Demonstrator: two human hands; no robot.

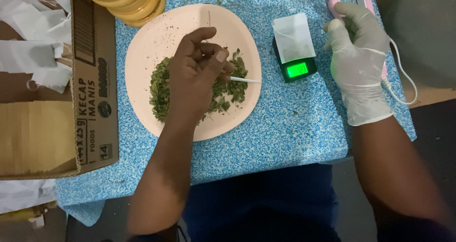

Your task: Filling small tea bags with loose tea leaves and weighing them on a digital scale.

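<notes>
Head view, looking straight down. The left hand (192, 76) is bare, curled over a pale pink plate (156, 38), its fingers pinched closed on a thin white stick (246, 80) whose tip juts out to the right. Under and around that hand lies a heap of dried green leaf flakes (161, 88) on the middle of the plate, with fine crumbs scattered over the bare upper part.

The right hand (358, 57) wears a white disposable glove and is loosely closed around a pink corded tool (335, 4) at the upper right edge of the worktop (294, 133); a white cord (403, 76) loops out from beneath it. The worktop has a blue speckled cover.

Between the two hands sits a small black pocket scale (298, 70) with a lit green display, a little white pouch (293, 37) lying on its platform.

A cardboard box (95, 95) stands just left of the plate, with torn white paper (33, 47) inside. A yellow lidded container (133, 2) overlaps the plate's top edge.
</notes>
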